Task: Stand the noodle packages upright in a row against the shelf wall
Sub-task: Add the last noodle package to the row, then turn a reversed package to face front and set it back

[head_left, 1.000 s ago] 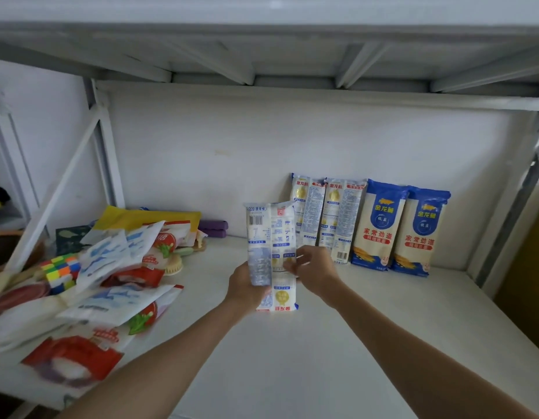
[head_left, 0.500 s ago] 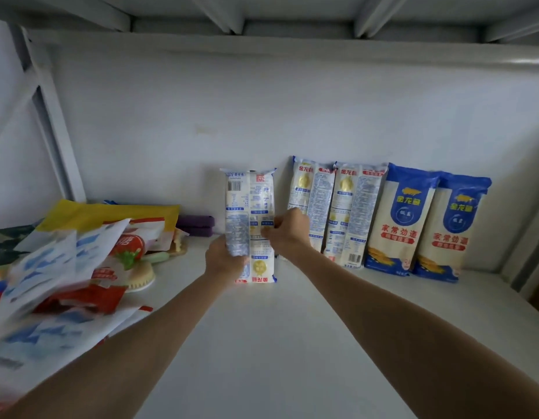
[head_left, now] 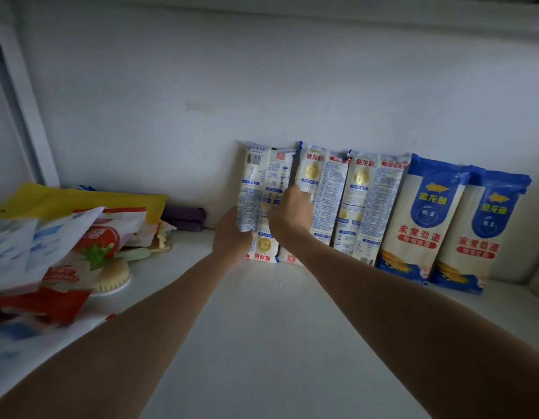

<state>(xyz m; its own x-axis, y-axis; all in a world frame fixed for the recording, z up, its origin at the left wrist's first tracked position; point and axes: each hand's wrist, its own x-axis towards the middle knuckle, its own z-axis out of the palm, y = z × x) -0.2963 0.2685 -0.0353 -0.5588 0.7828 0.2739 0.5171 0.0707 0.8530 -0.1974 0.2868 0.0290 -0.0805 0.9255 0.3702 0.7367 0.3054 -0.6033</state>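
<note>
A white noodle package stands upright against the back shelf wall, upside down, at the left end of the row. My left hand grips its lower left side and my right hand presses on its right edge. To its right stand two more white noodle packages, then two blue and white noodle bags, all leaning on the wall.
A heap of loose red, white and yellow packets covers the left of the shelf. A round cream brush and a purple object lie beside it. The white shelf board stretches in front of the row.
Both hands have carried the white package back from mid-shelf to the wall, beside the row. The camera has moved closer.
</note>
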